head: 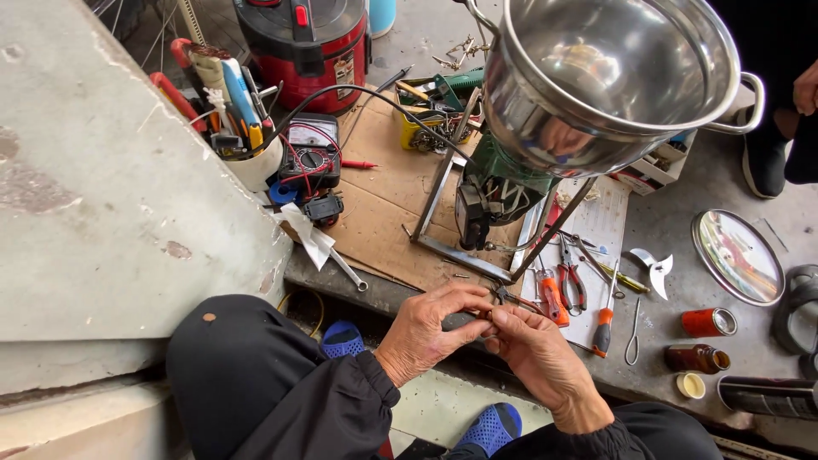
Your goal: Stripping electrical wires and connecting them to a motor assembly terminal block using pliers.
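The left hand (pixel 426 328) is curling its fingers around a short dark cylinder (pixel 460 321), thumb and fingertips pinching it near one end. The right hand (pixel 537 349) is meeting it from the other side, fingers bent and closing on the same small part, so both hands are gripping rather than lying slack. The part itself is mostly hidden between the fingertips, low in the middle of the view, just in front of the edge of the worn cardboard sheet (pixel 383 196).

Just beyond the knuckles, orange-handled pliers (pixel 554 298) are lying beside a second pair of pliers (pixel 573 281) and an orange-handled screwdriver (pixel 603 328) on a pale board. A dull metal frame (pixel 443 187) of thin bars is standing on the cardboard, carrying a green motor body (pixel 503 183) under a large, shiny steel bowl (pixel 609 72) with a loop handle. To the left, a black multimeter (pixel 311 153) with red leads is sitting near a white cup (pixel 256 166) crammed with tools. To the right, a round steel lid (pixel 737 255), a brown glass bottle (pixel 694 358) and an orange can (pixel 707 322) are resting on the grey concrete.
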